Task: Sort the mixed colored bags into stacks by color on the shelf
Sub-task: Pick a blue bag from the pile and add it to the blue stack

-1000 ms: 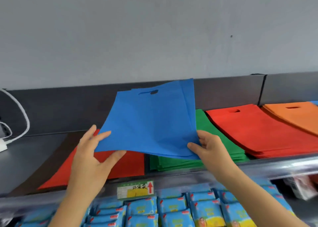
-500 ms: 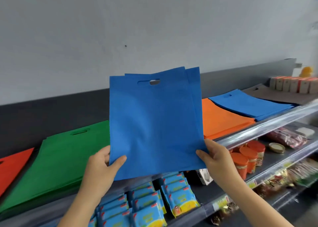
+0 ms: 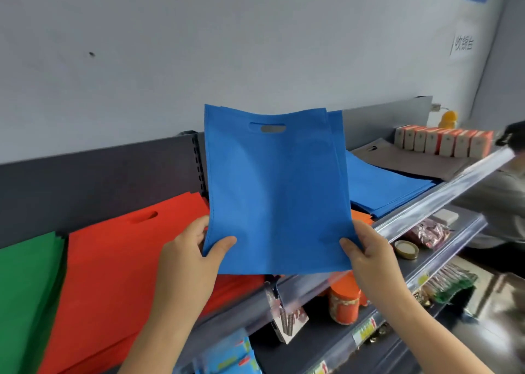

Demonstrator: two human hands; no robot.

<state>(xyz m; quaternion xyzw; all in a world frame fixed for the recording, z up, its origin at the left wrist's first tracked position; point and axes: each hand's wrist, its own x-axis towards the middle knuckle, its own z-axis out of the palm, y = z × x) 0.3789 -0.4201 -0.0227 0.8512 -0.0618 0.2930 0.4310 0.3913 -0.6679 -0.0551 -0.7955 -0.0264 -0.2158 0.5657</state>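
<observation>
I hold a few blue bags (image 3: 277,192) upright in front of the shelf, handle cut-out at the top. My left hand (image 3: 189,256) pinches their lower left corner and my right hand (image 3: 366,251) pinches the lower right corner. On the shelf lie sorted stacks: green (image 3: 27,291) at far left, red (image 3: 113,260) beside it, a sliver of orange (image 3: 360,217) behind the held bags, blue (image 3: 380,186) to the right, and a grey-brown bag (image 3: 412,162) farther right.
The shelf's clear front rail (image 3: 426,206) runs diagonally right. A row of small boxes (image 3: 443,143) stands at the shelf's far right end. Lower shelves hold orange jars (image 3: 345,302) and packets. A person in grey (image 3: 500,192) is at the right edge.
The view has swung further right along the shelf, carrying the blue bags with it; the red stack now lies behind my left hand and the blue stack sits just right of the held bags.
</observation>
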